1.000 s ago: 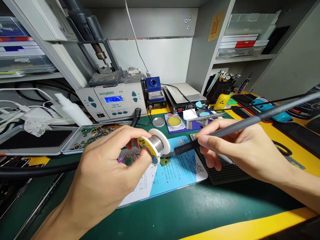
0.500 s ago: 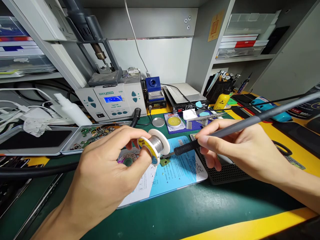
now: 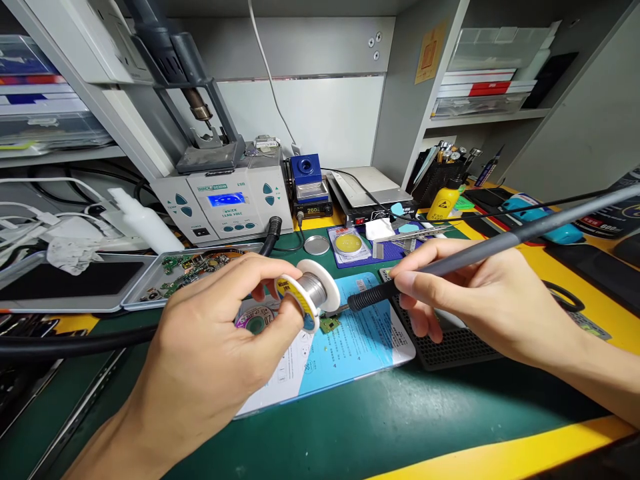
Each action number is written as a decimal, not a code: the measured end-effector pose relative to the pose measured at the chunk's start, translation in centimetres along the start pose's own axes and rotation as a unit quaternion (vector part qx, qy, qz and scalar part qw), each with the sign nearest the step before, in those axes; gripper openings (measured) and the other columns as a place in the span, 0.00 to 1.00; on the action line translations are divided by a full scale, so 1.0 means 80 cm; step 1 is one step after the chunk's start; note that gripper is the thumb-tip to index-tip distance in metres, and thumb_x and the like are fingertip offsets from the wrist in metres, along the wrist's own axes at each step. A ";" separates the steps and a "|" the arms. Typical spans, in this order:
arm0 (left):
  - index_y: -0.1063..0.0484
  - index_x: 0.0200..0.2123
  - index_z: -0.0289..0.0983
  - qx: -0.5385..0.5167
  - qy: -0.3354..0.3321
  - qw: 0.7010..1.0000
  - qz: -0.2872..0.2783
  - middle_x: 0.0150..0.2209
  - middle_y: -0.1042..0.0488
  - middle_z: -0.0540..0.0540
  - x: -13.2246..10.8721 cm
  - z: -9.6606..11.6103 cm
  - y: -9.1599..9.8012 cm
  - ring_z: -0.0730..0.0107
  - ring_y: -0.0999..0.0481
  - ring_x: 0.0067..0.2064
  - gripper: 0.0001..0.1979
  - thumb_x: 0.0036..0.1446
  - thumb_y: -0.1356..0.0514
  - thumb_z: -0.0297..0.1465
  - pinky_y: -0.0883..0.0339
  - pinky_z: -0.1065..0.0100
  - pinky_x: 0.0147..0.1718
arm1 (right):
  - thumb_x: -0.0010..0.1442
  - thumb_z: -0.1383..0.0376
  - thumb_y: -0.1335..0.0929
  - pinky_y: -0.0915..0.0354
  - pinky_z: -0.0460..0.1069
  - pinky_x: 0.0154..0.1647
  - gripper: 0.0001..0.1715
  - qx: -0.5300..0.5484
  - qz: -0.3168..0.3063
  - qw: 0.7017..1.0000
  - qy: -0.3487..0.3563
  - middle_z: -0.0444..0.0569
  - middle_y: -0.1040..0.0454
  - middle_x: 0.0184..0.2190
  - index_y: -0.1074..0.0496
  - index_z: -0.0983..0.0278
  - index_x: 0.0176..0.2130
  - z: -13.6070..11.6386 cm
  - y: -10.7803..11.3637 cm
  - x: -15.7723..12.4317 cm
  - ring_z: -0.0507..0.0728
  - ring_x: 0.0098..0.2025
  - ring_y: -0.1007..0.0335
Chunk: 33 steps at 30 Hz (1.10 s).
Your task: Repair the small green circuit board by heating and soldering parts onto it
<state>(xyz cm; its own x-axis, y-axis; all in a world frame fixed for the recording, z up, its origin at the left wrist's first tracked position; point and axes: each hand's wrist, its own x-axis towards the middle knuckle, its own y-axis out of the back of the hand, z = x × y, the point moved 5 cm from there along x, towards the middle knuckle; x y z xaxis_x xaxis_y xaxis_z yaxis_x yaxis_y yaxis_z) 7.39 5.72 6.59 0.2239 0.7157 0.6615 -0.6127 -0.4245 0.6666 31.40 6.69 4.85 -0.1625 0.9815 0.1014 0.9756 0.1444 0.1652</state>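
Note:
My left hand is closed round a white spool of solder wire, held just above the bench. My right hand grips a grey and black soldering iron like a pen, its tip pointing left towards the spool. Under the tip lies a small green circuit board on a blue sheet. A second flat spool with a purple label lies beneath my left fingers.
A grey hot-air station with its black hose stands behind. A metal tray of green boards lies at the left, a tin of flux and a small blue soldering station behind. A black perforated mat is under my right hand.

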 end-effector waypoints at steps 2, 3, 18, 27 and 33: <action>0.24 0.39 0.47 0.001 -0.001 1.000 0.000 0.36 0.18 0.58 0.000 0.000 0.000 0.71 0.18 0.34 0.06 0.61 0.38 0.30 0.27 0.72 0.32 | 0.63 0.59 0.23 0.30 0.43 0.17 0.12 0.001 0.000 1.000 0.000 0.43 0.25 0.18 0.22 0.62 0.30 0.000 0.000 0.001 0.51 0.17 0.30; 0.24 0.39 0.47 0.002 -0.002 1.000 -0.003 0.36 0.18 0.58 0.000 0.000 0.000 0.72 0.18 0.35 0.06 0.61 0.38 0.30 0.28 0.73 0.32 | 0.64 0.59 0.24 0.30 0.43 0.17 0.12 0.001 -0.001 1.000 0.001 0.43 0.25 0.18 0.22 0.62 0.30 0.001 0.000 0.001 0.51 0.17 0.30; 0.23 0.40 0.48 -0.003 0.004 1.000 -0.004 0.38 0.18 0.60 -0.002 -0.005 0.000 0.76 0.21 0.32 0.06 0.62 0.38 0.30 0.30 0.74 0.31 | 0.64 0.58 0.24 0.30 0.43 0.18 0.13 -0.004 -0.002 1.000 0.006 0.43 0.25 0.18 0.22 0.62 0.31 0.000 0.000 0.001 0.51 0.18 0.30; 0.23 0.40 0.48 0.011 -0.004 1.000 0.004 0.39 0.17 0.59 -0.001 -0.002 -0.001 0.73 0.20 0.34 0.06 0.62 0.37 0.30 0.28 0.72 0.34 | 0.64 0.59 0.24 0.30 0.43 0.18 0.12 -0.008 0.000 1.000 0.006 0.43 0.25 0.19 0.22 0.62 0.30 0.000 0.001 0.002 0.51 0.18 0.29; 0.23 0.39 0.47 0.009 -0.008 1.000 0.005 0.38 0.17 0.58 0.000 -0.001 0.001 0.71 0.19 0.34 0.05 0.62 0.38 0.31 0.27 0.72 0.37 | 0.64 0.60 0.24 0.30 0.44 0.18 0.12 -0.002 0.000 1.000 0.002 0.43 0.25 0.19 0.22 0.62 0.30 0.001 0.001 0.001 0.51 0.18 0.29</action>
<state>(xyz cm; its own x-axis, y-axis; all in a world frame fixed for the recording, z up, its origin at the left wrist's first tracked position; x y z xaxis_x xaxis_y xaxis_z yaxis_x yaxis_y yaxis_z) 7.31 5.71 6.60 0.2307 0.7021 0.6736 -0.6018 -0.4410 0.6658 31.47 6.83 4.80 -0.1635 0.9810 0.1048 0.9751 0.1445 0.1684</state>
